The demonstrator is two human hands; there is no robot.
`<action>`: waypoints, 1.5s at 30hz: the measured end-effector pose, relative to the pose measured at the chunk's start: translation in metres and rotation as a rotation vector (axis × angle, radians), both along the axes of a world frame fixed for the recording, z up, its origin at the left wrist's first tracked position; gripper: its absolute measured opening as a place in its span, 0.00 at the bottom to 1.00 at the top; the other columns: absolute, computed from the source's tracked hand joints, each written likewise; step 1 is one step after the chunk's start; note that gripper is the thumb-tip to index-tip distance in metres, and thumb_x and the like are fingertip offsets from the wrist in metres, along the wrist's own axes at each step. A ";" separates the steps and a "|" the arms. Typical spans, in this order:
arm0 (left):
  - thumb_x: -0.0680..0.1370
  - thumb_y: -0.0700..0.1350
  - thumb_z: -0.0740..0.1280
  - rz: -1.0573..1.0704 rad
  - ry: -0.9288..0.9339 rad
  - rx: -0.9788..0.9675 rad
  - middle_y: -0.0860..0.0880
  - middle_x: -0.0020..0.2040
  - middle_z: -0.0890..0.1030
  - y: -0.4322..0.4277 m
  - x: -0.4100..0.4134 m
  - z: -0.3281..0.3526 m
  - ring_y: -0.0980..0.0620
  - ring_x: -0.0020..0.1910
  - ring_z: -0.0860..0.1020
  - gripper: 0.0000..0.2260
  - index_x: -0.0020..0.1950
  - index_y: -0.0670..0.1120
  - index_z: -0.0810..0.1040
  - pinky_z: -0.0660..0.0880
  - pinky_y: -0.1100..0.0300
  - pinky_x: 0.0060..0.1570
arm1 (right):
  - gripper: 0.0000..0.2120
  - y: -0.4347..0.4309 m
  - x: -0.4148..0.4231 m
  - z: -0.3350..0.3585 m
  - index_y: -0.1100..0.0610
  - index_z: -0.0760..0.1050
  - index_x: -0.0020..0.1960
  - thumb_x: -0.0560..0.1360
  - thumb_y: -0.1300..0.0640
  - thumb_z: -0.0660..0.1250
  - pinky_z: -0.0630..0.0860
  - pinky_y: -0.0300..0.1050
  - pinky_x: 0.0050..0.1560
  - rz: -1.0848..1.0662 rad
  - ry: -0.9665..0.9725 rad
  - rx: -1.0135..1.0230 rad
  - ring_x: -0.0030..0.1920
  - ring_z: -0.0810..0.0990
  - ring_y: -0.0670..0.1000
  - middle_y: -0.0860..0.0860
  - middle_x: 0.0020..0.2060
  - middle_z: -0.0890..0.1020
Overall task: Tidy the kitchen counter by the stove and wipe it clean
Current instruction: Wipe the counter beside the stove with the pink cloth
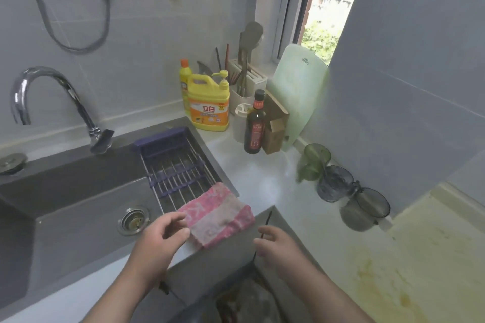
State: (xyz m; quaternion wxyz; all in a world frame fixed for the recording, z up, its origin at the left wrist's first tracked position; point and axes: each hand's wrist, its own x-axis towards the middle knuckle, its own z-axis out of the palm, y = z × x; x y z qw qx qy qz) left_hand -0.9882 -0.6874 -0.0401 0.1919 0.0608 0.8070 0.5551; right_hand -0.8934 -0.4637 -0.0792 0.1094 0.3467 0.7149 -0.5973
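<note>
A folded pink and white cloth (217, 214) lies over the near right corner of the sink (78, 217), partly on the drying rack (181, 170) and partly on the counter (265, 178). My left hand (160, 240) hovers at the cloth's left edge with fingers loosely curled, holding nothing. My right hand (275, 244) is just right of the cloth at the counter's front edge, fingers relaxed and empty.
At the back stand two yellow detergent bottles (208, 102), a dark sauce bottle (255, 123), a utensil holder (245, 81), a brown box (275, 123) and a pale green cutting board (296, 92). Glass cups (333, 181) line the right wall. A yellow-stained surface (425, 257) lies at the right. The faucet (52, 97) arches over the sink.
</note>
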 end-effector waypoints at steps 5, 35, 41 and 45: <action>0.74 0.38 0.71 -0.163 -0.006 -0.137 0.51 0.53 0.81 0.010 -0.065 -0.045 0.54 0.54 0.78 0.13 0.57 0.47 0.79 0.70 0.61 0.54 | 0.19 -0.011 -0.046 -0.027 0.58 0.74 0.63 0.73 0.59 0.66 0.71 0.42 0.32 -0.189 -0.082 -0.073 0.34 0.75 0.50 0.52 0.41 0.78; 0.76 0.49 0.65 -0.448 0.252 -0.533 0.48 0.47 0.78 0.046 -0.137 -0.096 0.45 0.51 0.77 0.07 0.50 0.49 0.81 0.72 0.54 0.49 | 0.15 -0.075 -0.114 0.001 0.52 0.80 0.38 0.71 0.70 0.61 0.76 0.38 0.35 -0.499 0.274 -0.153 0.33 0.79 0.45 0.45 0.31 0.81; 0.81 0.41 0.57 -0.155 -0.510 0.268 0.41 0.43 0.80 0.042 -0.121 -0.049 0.48 0.40 0.79 0.11 0.50 0.39 0.79 0.75 0.60 0.42 | 0.12 -0.082 -0.082 0.047 0.55 0.81 0.44 0.63 0.60 0.63 0.72 0.39 0.41 -0.233 0.378 -0.046 0.37 0.75 0.45 0.46 0.35 0.79; 0.77 0.47 0.63 -0.300 -0.621 0.406 0.41 0.47 0.82 0.041 -0.099 -0.015 0.45 0.43 0.80 0.12 0.55 0.41 0.78 0.74 0.49 0.49 | 0.12 -0.077 -0.040 0.072 0.62 0.82 0.46 0.68 0.55 0.65 0.75 0.52 0.45 -0.155 0.514 -0.064 0.42 0.79 0.55 0.59 0.41 0.84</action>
